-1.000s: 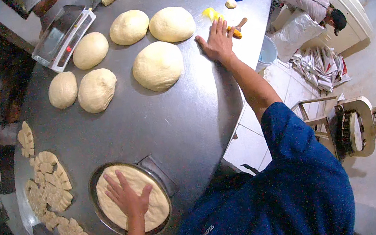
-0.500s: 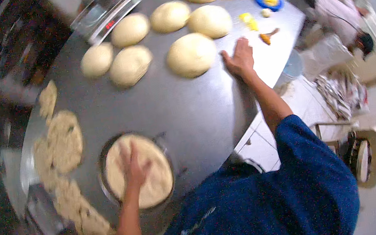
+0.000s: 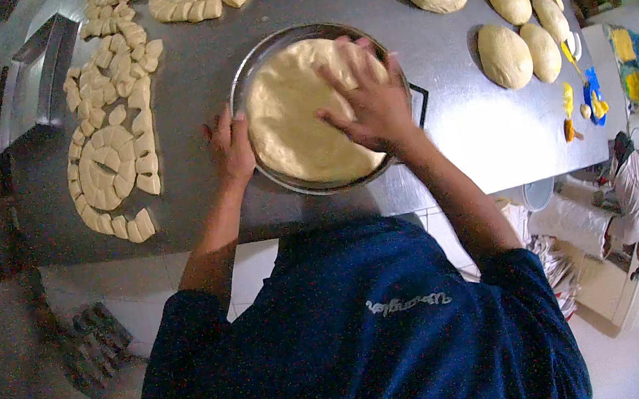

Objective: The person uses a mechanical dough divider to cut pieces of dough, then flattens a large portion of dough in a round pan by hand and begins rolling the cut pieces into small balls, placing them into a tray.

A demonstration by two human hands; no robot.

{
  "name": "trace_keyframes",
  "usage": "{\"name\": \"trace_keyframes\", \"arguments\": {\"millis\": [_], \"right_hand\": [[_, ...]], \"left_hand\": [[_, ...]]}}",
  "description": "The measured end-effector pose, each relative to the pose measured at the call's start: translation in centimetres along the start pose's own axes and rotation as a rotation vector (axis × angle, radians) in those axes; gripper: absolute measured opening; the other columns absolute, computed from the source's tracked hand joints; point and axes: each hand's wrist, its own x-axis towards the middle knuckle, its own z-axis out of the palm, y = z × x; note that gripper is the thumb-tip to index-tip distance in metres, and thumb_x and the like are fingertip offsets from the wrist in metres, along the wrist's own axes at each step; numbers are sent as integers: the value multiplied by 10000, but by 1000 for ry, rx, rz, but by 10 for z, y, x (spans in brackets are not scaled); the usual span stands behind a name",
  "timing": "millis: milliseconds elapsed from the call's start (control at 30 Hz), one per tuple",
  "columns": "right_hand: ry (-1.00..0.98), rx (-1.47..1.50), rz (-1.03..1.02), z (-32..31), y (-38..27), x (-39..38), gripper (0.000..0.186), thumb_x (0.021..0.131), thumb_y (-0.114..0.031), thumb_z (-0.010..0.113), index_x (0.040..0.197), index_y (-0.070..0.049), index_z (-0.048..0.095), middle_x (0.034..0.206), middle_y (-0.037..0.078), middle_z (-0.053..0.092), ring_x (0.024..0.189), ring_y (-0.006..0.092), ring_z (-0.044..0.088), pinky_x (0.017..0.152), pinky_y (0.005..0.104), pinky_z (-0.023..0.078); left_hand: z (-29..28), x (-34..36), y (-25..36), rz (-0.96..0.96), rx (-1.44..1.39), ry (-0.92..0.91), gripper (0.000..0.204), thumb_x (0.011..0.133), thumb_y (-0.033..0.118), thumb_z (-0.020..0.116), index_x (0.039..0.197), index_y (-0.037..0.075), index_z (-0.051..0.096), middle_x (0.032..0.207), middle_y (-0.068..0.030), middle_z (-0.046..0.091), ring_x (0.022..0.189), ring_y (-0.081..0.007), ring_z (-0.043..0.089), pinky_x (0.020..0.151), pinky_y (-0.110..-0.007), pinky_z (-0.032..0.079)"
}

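A pale sheet of dough lies in a round metal pan on the steel table in front of me. My right hand rests on the right part of this dough, palm down, its fingers spread and slightly blurred. At the pan's left edge is my left hand. Its thumb lies against the rim while the other fingers stay apart on the outer side. A dark handle sticks out at the pan's right.
Several dough balls sit at the back right, near a yellow-handled brush and a blue dish. Cut dough pieces spread along the left. A rectangular metal tin stands beyond them. Another person is off to the right.
My left hand has gone from the dough to the pan's left rim. My right hand has come from the bare table onto the dough. The view has turned, bringing the pan to the middle.
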Motion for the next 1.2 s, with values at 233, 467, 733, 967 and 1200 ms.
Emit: {"name": "trace_keyframes", "arguments": {"millis": [233,467,733,967,1200], "right_hand": [[-396,115,-18,23,-41,72,784,1001,-674,398,1608,-179,351,1705,179,201,1543,441,236,1193,702,197],[-730,226,-318,35,-96,82,750,1033,-536,435,1629,-122,244,1702,207,160,1550,483,164,1180,733,202],[-1310,30,-344,45,-62,206,569,1082,-325,382,1571,-41,317,1692,238,160,1548,508,138,1086,792,312],[-889,-104,-177,59,-37,165,689,1076,-495,348,1619,-86,241,1695,231,177,1548,474,101,1173,675,269],[-753,-283,-125,52,-17,109,748,1074,-614,272,1628,-111,239,1708,182,176,1533,387,292,1212,552,316]], "left_hand": [[12,13,-24,9,22,104,482,1070,322,467,1455,35,513,1323,-225,632,1284,-440,547,1244,-569,177],[-18,23,0,74,32,37,553,1108,415,331,1400,16,577,1248,-222,667,1256,-439,563,1238,-562,192],[8,22,-15,368,434,148,474,1059,337,440,1453,91,540,1332,-208,622,1287,-452,531,1212,-648,181],[0,25,7,102,74,16,597,960,264,563,1518,85,453,1382,-236,572,1341,-445,481,1212,-674,143],[-1,10,0,193,15,54,607,957,245,562,1499,1,438,1345,-263,569,1317,-451,489,1220,-672,101]]}}
